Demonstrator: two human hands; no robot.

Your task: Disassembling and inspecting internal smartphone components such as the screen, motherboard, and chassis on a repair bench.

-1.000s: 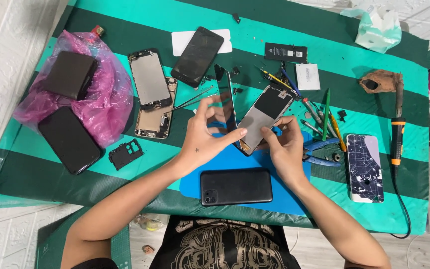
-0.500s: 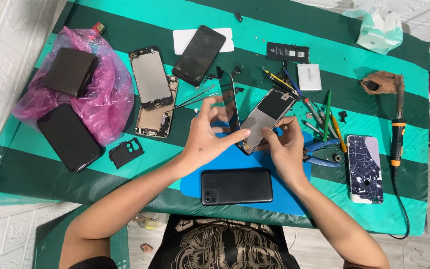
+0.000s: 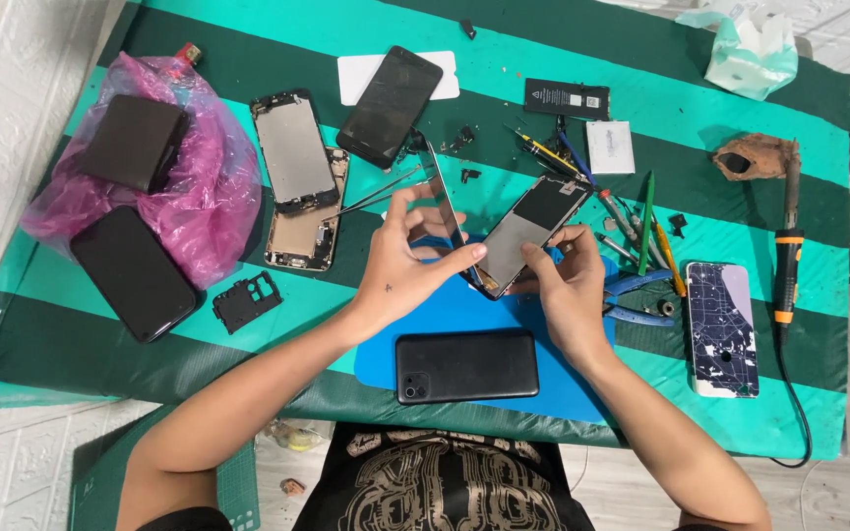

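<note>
Pink plastic bag [image 3: 204, 197] sits out at nine o'clock on the striped cloth [image 3: 641, 88], and dead centre the left hand [image 3: 400, 265] pinches the thin screen panel [image 3: 448, 211] by its edge, standing it up. Right beside it the right hand [image 3: 568, 285] grips the opened phone body [image 3: 528, 233], tilted, fingers closed on its lower end above the blue mat [image 3: 504, 310]; a soldering iron [image 3: 787, 256] lies at three o'clock.
</note>
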